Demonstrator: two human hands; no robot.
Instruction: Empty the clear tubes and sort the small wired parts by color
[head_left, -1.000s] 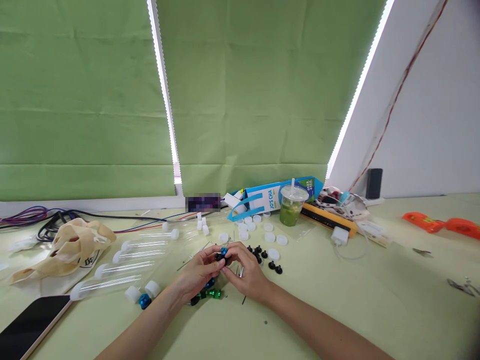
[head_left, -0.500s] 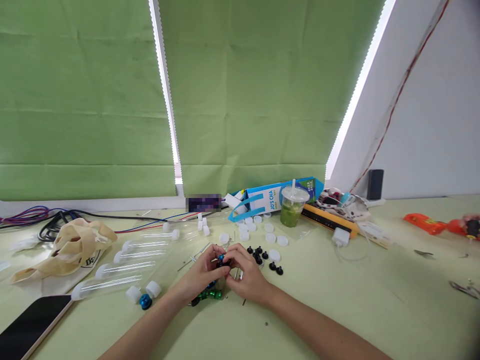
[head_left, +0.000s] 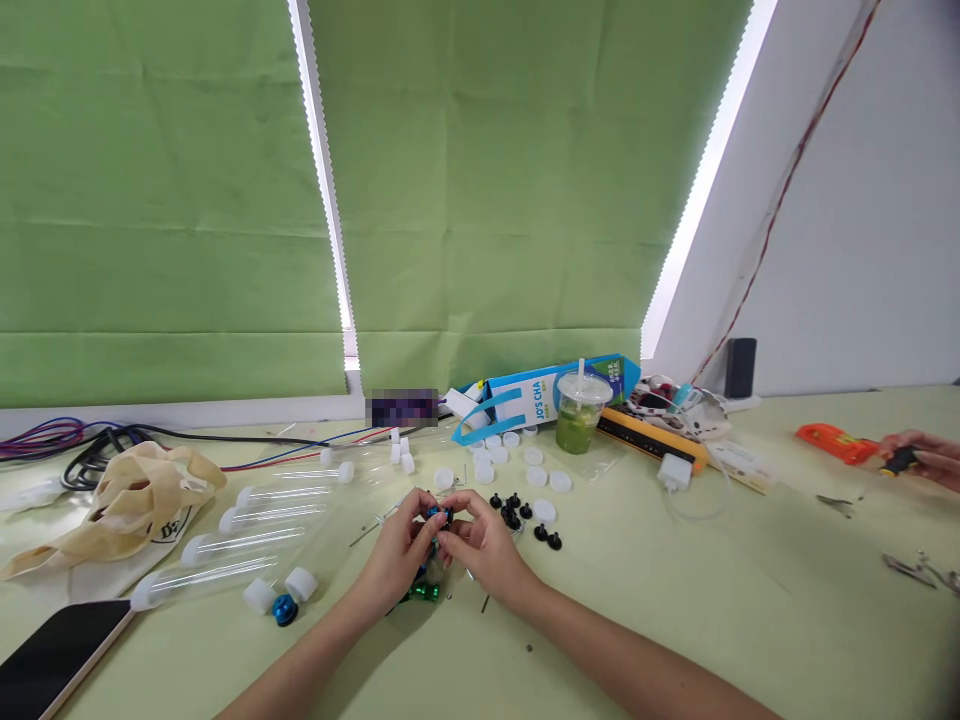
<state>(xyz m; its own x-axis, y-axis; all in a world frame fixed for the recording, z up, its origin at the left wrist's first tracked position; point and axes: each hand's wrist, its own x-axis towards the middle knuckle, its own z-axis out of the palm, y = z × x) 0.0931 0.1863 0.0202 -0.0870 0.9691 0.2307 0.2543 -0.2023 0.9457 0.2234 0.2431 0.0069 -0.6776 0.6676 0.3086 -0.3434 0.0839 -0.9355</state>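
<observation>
Head view looks down at a pale green table [head_left: 675,600], where both hands meet just in front of a scatter of small black knobs [head_left: 517,510]. Left hand [head_left: 397,560] and right hand [head_left: 484,548] face each other, their fingertips pressed together around a small blue part [head_left: 435,514], pinching it from either side; it sits raised off the table between the two thumbs and forefingers, just left of the black knobs. How the part is shaped is too small to tell. Below the hands, partly hidden by the left one, a green metal piece [head_left: 420,592] lies on the table.

Left of the black knobs, several clear tubes [head_left: 247,520] with white ends lie side by side, and near their close ends sit two white caps [head_left: 279,590] with a blue knob [head_left: 284,608] touching them. Farther left of the knobs lie a crumpled cream cloth bag [head_left: 127,490] and, at the near left corner, a dark phone [head_left: 52,660]. Behind the black knobs, flat white lids [head_left: 510,460] are strewn, and beyond them stands a lidded cup of green drink [head_left: 576,412] with a straw, just in front of a blue and white carton [head_left: 525,395] lying on its side. Well to the right of the knobs, another person's hand [head_left: 926,458] rests at the table edge beside an orange tool [head_left: 836,443].
</observation>
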